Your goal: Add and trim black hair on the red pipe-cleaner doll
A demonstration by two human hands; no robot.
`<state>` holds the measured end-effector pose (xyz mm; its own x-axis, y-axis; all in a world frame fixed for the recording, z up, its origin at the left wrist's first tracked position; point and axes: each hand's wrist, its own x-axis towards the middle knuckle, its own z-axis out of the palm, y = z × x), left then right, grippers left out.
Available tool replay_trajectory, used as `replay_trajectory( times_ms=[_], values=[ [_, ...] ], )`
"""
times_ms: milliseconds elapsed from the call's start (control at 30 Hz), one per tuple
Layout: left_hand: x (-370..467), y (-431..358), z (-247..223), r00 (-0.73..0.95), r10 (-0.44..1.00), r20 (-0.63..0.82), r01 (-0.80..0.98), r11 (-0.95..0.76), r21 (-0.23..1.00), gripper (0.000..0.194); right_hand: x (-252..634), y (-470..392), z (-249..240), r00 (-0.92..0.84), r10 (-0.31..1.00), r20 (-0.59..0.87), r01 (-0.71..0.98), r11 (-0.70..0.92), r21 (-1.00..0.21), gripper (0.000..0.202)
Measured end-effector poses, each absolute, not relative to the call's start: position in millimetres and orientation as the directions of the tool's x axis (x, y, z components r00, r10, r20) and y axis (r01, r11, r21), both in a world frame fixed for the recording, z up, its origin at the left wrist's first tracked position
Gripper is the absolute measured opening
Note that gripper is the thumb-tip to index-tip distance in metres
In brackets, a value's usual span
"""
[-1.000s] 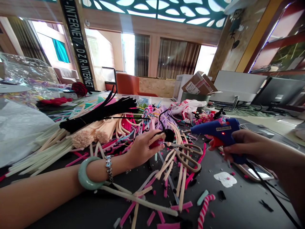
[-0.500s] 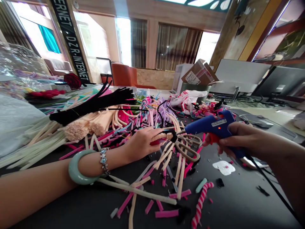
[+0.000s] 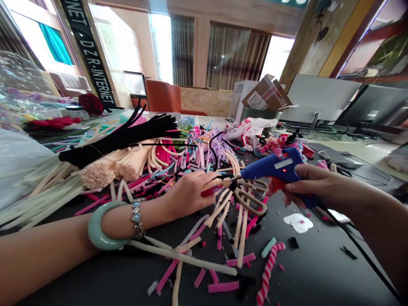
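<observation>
My left hand [image 3: 188, 193] is closed on a small pipe-cleaner piece [image 3: 216, 184], cream-coloured with a black end and some red on its underside. My right hand [image 3: 306, 182] grips a blue glue gun [image 3: 270, 165] with a red trigger and a lit red light. Its nozzle points left and meets the piece close to the black end; whether glue is coming out is too small to tell. Just under the nozzle lie scissors [image 3: 251, 202] with beige handles, among cream pipe cleaners [image 3: 242, 229].
A black pipe-cleaner bundle [image 3: 121, 138] and cream bundles [image 3: 102, 170] lie at the left. Pink offcuts [image 3: 223, 286] and a pink-and-white twisted piece [image 3: 269, 272] are in front. The glue gun's cord [image 3: 357, 246] runs off right. Monitors [image 3: 321, 100] and a cardboard box [image 3: 266, 95] stand behind.
The glue gun has moved slightly left, its nozzle shifting from the black end onto the cream part beside it. My left hand stays almost still with the piece. The view has shifted slightly.
</observation>
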<state>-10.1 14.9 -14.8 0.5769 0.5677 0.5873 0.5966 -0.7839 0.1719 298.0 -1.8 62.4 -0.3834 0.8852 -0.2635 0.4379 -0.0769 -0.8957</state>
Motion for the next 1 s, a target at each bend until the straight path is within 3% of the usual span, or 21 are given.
replay_trajectory(
  times_ms=[300, 533, 1000],
  values=[
    [-7, 15, -8, 0.442, 0.719, 0.537, 0.638, -0.673, 0.375, 0.016, 273, 10, 55, -0.366, 0.930, 0.040, 0.401, 0.197, -0.895, 0.045],
    [-7, 15, -10, 0.482, 0.716, 0.505, 0.655, -0.677, 0.335, 0.016, 271, 7, 41, -0.362, 0.931, 0.045, 0.528, 0.245, -0.813, 0.060],
    [-8, 16, -13, 0.487, 0.705, 0.516, 0.658, -0.685, 0.314, 0.013, 273, 10, 33, -0.344, 0.933, 0.100, 0.582, 0.296, -0.758, 0.050]
  ],
)
